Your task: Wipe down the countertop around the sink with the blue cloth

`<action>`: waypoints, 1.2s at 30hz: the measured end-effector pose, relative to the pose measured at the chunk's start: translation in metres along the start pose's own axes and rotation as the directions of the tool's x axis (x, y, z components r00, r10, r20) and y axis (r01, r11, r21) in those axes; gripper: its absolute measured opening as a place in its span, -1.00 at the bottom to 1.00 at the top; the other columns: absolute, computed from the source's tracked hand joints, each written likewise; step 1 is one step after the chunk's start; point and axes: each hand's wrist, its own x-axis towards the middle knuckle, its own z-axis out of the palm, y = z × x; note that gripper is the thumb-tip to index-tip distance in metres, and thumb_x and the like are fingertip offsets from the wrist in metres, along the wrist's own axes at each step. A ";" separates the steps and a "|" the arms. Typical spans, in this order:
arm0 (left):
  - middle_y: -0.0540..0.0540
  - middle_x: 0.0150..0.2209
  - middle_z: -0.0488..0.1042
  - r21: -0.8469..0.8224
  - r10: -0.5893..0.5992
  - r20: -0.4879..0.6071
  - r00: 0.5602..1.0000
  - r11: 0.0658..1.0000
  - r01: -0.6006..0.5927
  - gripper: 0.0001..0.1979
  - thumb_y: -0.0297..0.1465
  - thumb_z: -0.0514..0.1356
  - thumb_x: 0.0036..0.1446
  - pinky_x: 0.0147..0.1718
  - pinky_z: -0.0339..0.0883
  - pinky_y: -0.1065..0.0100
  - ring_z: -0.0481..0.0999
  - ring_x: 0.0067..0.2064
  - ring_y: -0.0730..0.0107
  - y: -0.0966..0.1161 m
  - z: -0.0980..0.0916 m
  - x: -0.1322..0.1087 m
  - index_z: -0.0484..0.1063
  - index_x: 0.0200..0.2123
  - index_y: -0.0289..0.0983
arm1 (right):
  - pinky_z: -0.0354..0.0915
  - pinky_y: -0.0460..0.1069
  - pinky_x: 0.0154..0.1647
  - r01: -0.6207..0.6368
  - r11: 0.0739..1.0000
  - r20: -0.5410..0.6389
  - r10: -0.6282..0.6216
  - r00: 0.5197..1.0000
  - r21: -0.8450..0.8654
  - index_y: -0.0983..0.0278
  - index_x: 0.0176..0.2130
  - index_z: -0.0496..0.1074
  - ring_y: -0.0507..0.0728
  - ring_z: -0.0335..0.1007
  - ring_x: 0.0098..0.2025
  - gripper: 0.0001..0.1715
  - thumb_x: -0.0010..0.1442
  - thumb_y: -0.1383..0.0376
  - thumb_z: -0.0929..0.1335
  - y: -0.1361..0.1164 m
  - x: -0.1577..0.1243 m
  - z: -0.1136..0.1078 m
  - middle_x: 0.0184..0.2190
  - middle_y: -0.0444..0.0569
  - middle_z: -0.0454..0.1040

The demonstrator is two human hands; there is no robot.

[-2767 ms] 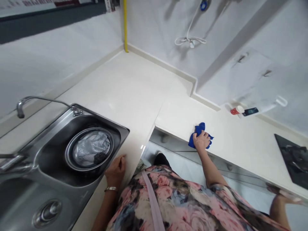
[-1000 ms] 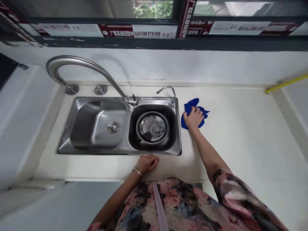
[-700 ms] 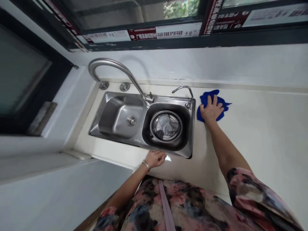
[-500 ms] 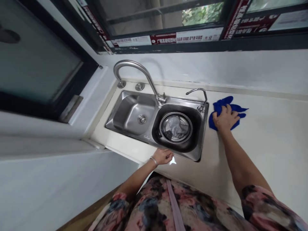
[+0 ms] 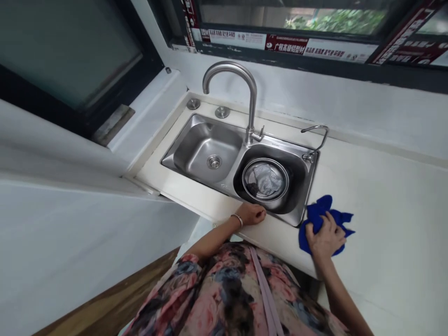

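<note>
My right hand (image 5: 326, 237) presses a bunched blue cloth (image 5: 314, 215) onto the white countertop (image 5: 392, 224), just right of the sink's front right corner. Its fingers curl over the cloth, which spreads out around them. At the front rim of the steel double sink (image 5: 224, 187) rests my left hand (image 5: 252, 214), its fingers curled in a loose fist with nothing visible in them. A round metal strainer basket (image 5: 287, 185) sits in the right basin, holding a crumpled grey cloth (image 5: 268, 178).
A tall curved faucet (image 5: 252, 100) rises behind the sink's middle. A thinner tap (image 5: 324, 135) stands at the back right corner. Two round metal caps lie behind the left basin (image 5: 205, 158). A window frame (image 5: 290, 58) runs along the back wall.
My right hand has drawn the blue cloth along the counter toward my body, from beside the thin tap to near the front edge. My left hand stays by the sink's front rim. The view has shifted.
</note>
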 end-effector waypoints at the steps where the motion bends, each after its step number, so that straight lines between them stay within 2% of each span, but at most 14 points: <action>1: -0.09 -0.31 0.65 -0.012 0.006 -0.012 1.000 1.000 -0.006 -0.79 -0.36 0.16 0.28 -0.36 0.35 0.37 0.58 -0.33 0.33 0.001 0.001 0.000 0.62 -0.25 -0.23 | 0.22 0.29 0.03 -0.005 1.000 0.003 0.005 1.000 -0.010 0.23 0.14 0.45 0.43 0.31 0.06 -0.44 0.23 0.06 0.30 -0.007 -0.017 -0.007 0.19 0.18 0.50; 4: -0.10 -0.26 0.67 -0.062 0.032 -0.052 0.998 0.997 -0.036 -0.75 -0.38 0.13 0.31 -0.31 0.41 0.36 0.61 -0.29 0.33 0.002 -0.002 -0.008 0.63 -0.17 -0.22 | 0.23 0.27 0.01 0.008 1.000 0.047 -0.007 0.999 -0.028 0.25 0.13 0.45 0.42 0.33 0.02 -0.44 0.22 0.07 0.30 -0.033 -0.053 -0.024 0.19 0.20 0.49; 7: -0.10 -0.19 0.69 -0.158 0.075 -0.112 0.991 0.983 -0.092 -0.71 -0.40 0.08 0.35 -0.16 0.48 0.37 0.64 -0.20 0.37 -0.004 -0.014 -0.044 0.63 -0.08 -0.21 | 0.26 0.22 -0.02 0.061 0.998 0.138 -0.061 0.989 0.000 0.31 0.13 0.45 0.37 0.35 -0.05 -0.42 0.24 0.06 0.30 -0.063 -0.064 -0.032 0.16 0.23 0.50; 9: -0.11 -0.14 0.69 -0.248 0.080 -0.171 0.982 0.961 -0.122 -0.69 -0.40 0.07 0.37 -0.06 0.51 0.36 0.65 -0.14 0.37 -0.016 -0.026 -0.085 0.62 -0.05 -0.21 | 0.28 0.19 -0.02 0.089 0.996 0.208 -0.092 0.974 0.025 0.33 0.14 0.46 0.35 0.36 -0.09 -0.40 0.25 0.05 0.30 -0.083 -0.058 -0.032 0.09 0.22 0.55; 11: -0.11 -0.15 0.70 -0.297 -0.012 -0.209 0.978 0.954 -0.052 -0.70 -0.36 0.08 0.37 -0.09 0.53 0.36 0.66 -0.16 0.36 -0.032 -0.041 -0.136 0.63 -0.07 -0.19 | 0.30 0.18 0.00 0.134 0.990 0.290 -0.141 0.947 0.044 0.31 0.13 0.48 0.34 0.37 -0.09 -0.41 0.25 0.04 0.31 -0.104 -0.044 -0.027 0.02 0.19 0.58; 15: -0.09 -0.31 0.67 -0.342 -0.272 -0.238 0.933 0.922 0.181 -0.64 -0.32 0.02 0.39 -0.27 0.52 0.38 0.62 -0.36 0.38 -0.072 -0.064 -0.235 0.63 -0.08 -0.20 | 0.33 0.15 0.09 0.243 0.951 0.502 -0.307 0.808 0.191 0.24 0.08 0.55 0.32 0.42 -0.01 -0.50 0.25 0.09 0.32 -0.150 -0.004 -0.009 0.00 0.10 0.61; 17: -0.04 -0.38 0.64 -0.408 -0.501 -0.184 0.846 0.822 0.398 -0.64 -0.23 0.05 0.34 -0.31 0.51 0.38 0.58 -0.45 0.41 -0.095 -0.066 -0.274 0.64 -0.11 -0.17 | 0.35 0.14 0.15 0.230 0.923 0.583 -0.375 0.721 0.309 0.23 0.06 0.57 0.30 0.45 0.05 -0.53 0.23 0.15 0.32 -0.177 0.015 0.002 0.03 0.07 0.62; 19: -0.01 -0.41 0.62 -0.495 -0.700 -0.094 0.708 0.650 0.577 -0.62 -0.15 0.06 0.26 -0.34 0.51 0.33 0.55 -0.50 0.39 -0.115 -0.060 -0.306 0.63 -0.13 -0.16 | 0.34 0.13 0.21 0.217 0.877 0.623 -0.462 0.631 0.430 0.24 0.04 0.58 0.28 0.47 0.09 -0.55 0.21 0.21 0.31 -0.208 0.032 0.014 0.05 0.07 0.61; 22: -0.01 -0.40 0.61 -0.647 -0.907 0.036 0.420 0.299 0.701 -0.61 -0.09 0.13 0.09 -0.36 0.52 0.30 0.57 -0.47 0.32 -0.136 -0.043 -0.343 0.62 -0.17 -0.15 | 0.33 0.12 0.25 0.241 0.797 0.627 -0.589 0.509 0.554 0.28 0.00 0.59 0.26 0.49 0.10 -0.59 0.23 0.26 0.31 -0.258 0.049 0.028 0.04 0.09 0.61; 24: -0.05 -0.39 0.62 -0.716 -0.958 0.092 0.270 0.125 0.687 -0.58 -0.05 0.16 0.01 -0.38 0.53 0.28 0.60 -0.43 0.28 -0.141 -0.032 -0.363 0.60 -0.21 -0.17 | 0.34 0.10 0.23 0.270 0.795 0.651 -0.602 0.462 0.543 0.29 -0.02 0.60 0.25 0.50 0.09 -0.62 0.26 0.26 0.32 -0.291 0.054 0.036 0.04 0.10 0.60; 26: -0.09 -0.39 0.61 -0.747 -0.973 0.114 0.200 0.049 0.663 -0.55 0.00 0.17 -0.02 -0.38 0.55 0.26 0.61 -0.42 0.24 -0.141 -0.023 -0.379 0.58 -0.24 -0.20 | 0.34 0.10 0.23 0.268 0.836 0.688 -0.547 0.477 0.479 0.28 -0.03 0.60 0.27 0.48 0.12 -0.64 0.26 0.25 0.33 -0.320 0.054 0.042 0.08 0.11 0.57; 29: -0.14 -0.41 0.60 -0.773 -0.975 0.126 0.180 0.017 0.634 -0.50 0.06 0.17 -0.04 -0.41 0.55 0.22 0.60 -0.45 0.21 -0.141 -0.017 -0.389 0.55 -0.29 -0.24 | 0.27 0.13 0.32 0.173 0.882 0.677 -0.450 0.582 0.438 0.29 0.05 0.57 0.29 0.38 0.23 -0.58 0.24 0.24 0.36 -0.358 0.047 0.052 0.19 0.13 0.51; 33: -0.15 -0.41 0.60 -0.795 -0.962 0.077 0.261 0.099 0.598 -0.49 0.04 0.16 -0.03 -0.41 0.54 0.21 0.59 -0.45 0.21 -0.156 -0.027 -0.375 0.56 -0.27 -0.26 | 0.25 0.14 0.36 -0.251 0.764 0.616 -0.232 0.753 0.595 0.28 0.01 0.55 0.24 0.40 0.17 -0.56 0.16 0.19 0.40 -0.391 0.048 0.065 0.08 0.08 0.58; 36: -0.09 -0.34 0.62 -0.799 -0.929 -0.014 0.369 0.232 0.554 -0.51 0.00 0.14 0.05 -0.29 0.56 0.23 0.59 -0.40 0.27 -0.170 -0.052 -0.345 0.59 -0.16 -0.22 | 0.45 0.15 0.12 -0.381 0.691 0.602 -0.098 0.792 0.614 0.25 0.04 0.49 0.19 0.50 -0.06 -0.51 0.30 0.02 0.26 -0.392 0.072 0.064 -0.13 0.00 0.62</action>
